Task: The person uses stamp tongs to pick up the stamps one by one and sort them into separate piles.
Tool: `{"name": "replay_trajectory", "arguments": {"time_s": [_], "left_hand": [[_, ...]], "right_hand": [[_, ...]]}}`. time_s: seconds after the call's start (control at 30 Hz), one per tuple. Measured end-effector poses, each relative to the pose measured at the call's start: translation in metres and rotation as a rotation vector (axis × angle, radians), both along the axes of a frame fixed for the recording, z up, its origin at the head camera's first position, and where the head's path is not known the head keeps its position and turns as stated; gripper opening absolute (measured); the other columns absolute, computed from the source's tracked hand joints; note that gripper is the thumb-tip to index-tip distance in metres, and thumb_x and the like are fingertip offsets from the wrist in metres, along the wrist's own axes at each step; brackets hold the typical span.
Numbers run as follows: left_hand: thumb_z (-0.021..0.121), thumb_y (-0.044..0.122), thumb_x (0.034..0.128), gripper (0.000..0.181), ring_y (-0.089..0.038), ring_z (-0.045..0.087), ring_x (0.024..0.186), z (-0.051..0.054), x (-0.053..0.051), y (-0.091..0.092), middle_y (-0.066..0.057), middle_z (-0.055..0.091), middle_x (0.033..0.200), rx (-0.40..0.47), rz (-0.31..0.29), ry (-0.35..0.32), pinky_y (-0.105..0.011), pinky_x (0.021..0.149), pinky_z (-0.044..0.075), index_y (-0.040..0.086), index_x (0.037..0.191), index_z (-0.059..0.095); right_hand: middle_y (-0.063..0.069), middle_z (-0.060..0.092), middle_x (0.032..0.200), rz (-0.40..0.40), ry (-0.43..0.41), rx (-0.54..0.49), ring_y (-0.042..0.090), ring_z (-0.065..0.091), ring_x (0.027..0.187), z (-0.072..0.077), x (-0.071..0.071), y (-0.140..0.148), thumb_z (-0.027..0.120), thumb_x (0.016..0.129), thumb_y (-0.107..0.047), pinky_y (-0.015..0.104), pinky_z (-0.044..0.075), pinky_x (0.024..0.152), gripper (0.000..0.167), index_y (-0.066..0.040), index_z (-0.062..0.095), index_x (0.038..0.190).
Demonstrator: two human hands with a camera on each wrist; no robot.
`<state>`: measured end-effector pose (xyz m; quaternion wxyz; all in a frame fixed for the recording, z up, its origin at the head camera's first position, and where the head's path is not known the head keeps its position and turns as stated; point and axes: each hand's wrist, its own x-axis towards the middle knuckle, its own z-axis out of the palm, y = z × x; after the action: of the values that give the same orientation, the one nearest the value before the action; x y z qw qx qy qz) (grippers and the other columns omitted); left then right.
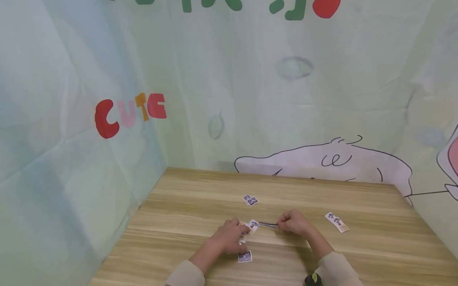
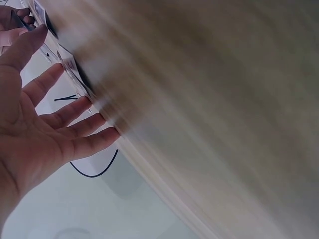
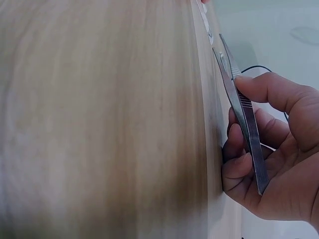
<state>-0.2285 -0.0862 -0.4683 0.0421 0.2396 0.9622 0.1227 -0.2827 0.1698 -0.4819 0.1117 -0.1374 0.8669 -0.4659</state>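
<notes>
"What's at the left?"

"One left hand point(image 1: 229, 237), fingers spread and fairly straight, their tips down at the partly covered cards point(image 1: 243, 238). I can't count those; the hand hides some. One dark-faced card point(image 1: 245, 257) lies by its thumb."

"And further right?"

"Two overlapping cards point(image 1: 250, 200) lie farther back on the wooden table point(image 1: 171, 214), then one pale card point(image 1: 253, 225) just beyond the left fingertips. Its neighbour is one pair of tweezers point(image 3: 248, 114), prongs apart, pinched in the right hand point(image 1: 295, 222)."

"Anything past that?"

"At least two cards overlapping in a strip point(image 1: 337, 222); I can't tell if there's a third."

"So which step is this?"

"Likely steadying the cards while the tweezers line up with the pale one. I'd say the next move calls for a level approach and a light squeeze."
</notes>
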Motion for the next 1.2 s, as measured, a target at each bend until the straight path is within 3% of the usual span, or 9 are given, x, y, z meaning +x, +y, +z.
{"name": "replay_trajectory", "arguments": {"time_s": [0.53, 0.9, 1.2], "left_hand": [[0.074, 0.038, 0.069, 0.053, -0.019, 0.045, 0.089, 0.0003, 0.001, -0.0004, -0.003, 0.05, 0.1, 0.004, -0.009, -0.001, -0.033, 0.069, 0.044, 0.019, 0.118, 0.063], [0.075, 0.039, 0.0695, 0.053, -0.02, 0.046, 0.091, -0.0004, -0.0003, 0.0, -0.004, 0.051, 0.104, 0.0, -0.008, 0.001, -0.035, 0.071, 0.045, 0.02, 0.118, 0.063], [0.075, 0.039, 0.0697, 0.053, -0.02, 0.047, 0.09, -0.0006, -0.0004, 0.0004, -0.005, 0.051, 0.103, 0.006, -0.017, 0.0, -0.034, 0.07, 0.045, 0.018, 0.117, 0.063]], "right_hand": [[0.0, 0.061, 0.07, 0.046, 0.029, -0.023, 0.014, 0.05, 0.066, -0.0039, -0.0011, -0.0043, 0.072, 0.07, -0.002, 0.028, 0.042, 0.059, 0.016, 0.007, 0.067, 0.082], [-0.002, 0.057, 0.064, 0.05, 0.043, -0.048, 0.011, 0.048, 0.056, -0.0035, 0.0004, -0.0079, 0.069, 0.071, 0.002, 0.024, 0.041, 0.049, 0.011, 0.008, 0.067, 0.08], [0.0, 0.059, 0.066, 0.065, 0.053, -0.066, 0.013, 0.049, 0.058, -0.0048, 0.0022, -0.006, 0.068, 0.071, 0.003, 0.027, 0.042, 0.05, 0.008, 0.006, 0.068, 0.079]]}}
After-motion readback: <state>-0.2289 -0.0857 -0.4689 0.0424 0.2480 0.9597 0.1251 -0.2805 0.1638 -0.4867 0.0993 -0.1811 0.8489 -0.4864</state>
